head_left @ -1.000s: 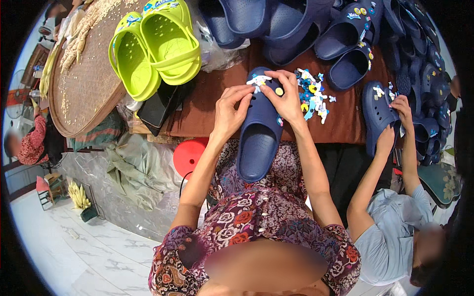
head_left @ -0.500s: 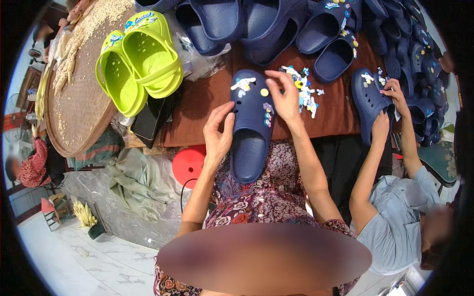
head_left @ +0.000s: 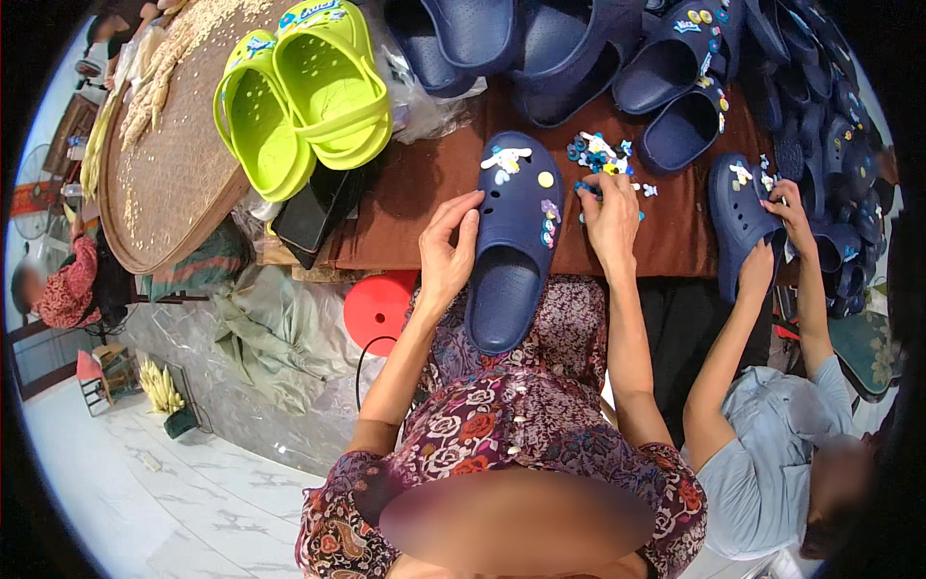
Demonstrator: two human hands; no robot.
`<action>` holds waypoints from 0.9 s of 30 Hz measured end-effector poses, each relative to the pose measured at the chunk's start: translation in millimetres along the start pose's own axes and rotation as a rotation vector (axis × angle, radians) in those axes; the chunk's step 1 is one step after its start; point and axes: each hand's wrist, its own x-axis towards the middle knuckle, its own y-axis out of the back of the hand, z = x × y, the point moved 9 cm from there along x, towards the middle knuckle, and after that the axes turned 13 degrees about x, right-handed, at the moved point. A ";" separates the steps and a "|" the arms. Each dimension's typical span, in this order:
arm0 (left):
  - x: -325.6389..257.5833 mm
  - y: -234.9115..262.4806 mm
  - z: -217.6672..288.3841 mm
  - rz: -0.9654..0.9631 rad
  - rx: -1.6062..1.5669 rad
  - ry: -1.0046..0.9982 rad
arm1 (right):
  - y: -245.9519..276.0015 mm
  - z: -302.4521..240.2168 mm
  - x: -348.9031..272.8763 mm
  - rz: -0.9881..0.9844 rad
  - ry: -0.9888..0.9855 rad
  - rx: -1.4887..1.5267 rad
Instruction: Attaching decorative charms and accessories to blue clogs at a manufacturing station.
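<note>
We've got a navy-blue foam clog [head_left: 518, 217] lying heel-out on the brown-cloth-covered table [head_left: 410, 217], probably light, squishy and best held by its sides, our left hand [head_left: 448, 249] beside it, fingers loosely parted, our right hand [head_left: 612, 220] at small colourful plastic charms [head_left: 598, 150], pinch unclear.

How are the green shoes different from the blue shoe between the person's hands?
The green shoes are bright lime, while the blue shoe is dark navy. The green shoes are a pair, side by side; the blue shoe is a single one. A strap crosses one of the green shoes, but none shows on the blue shoe. All have little charms near the toes, which point away from the person.
</note>
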 end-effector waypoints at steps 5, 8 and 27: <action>3.7 0.5 -0.6 0.000 -0.006 0.007 | 3.2 3.5 3.3 0.017 -0.172 0.374; 8.4 0.8 -0.1 0.000 0.006 0.020 | -11.0 -14.7 4.7 -0.119 -0.254 0.668; 24.2 -5.3 8.7 -0.024 -0.060 -0.036 | -39.6 -101.5 12.9 -0.283 -0.023 0.596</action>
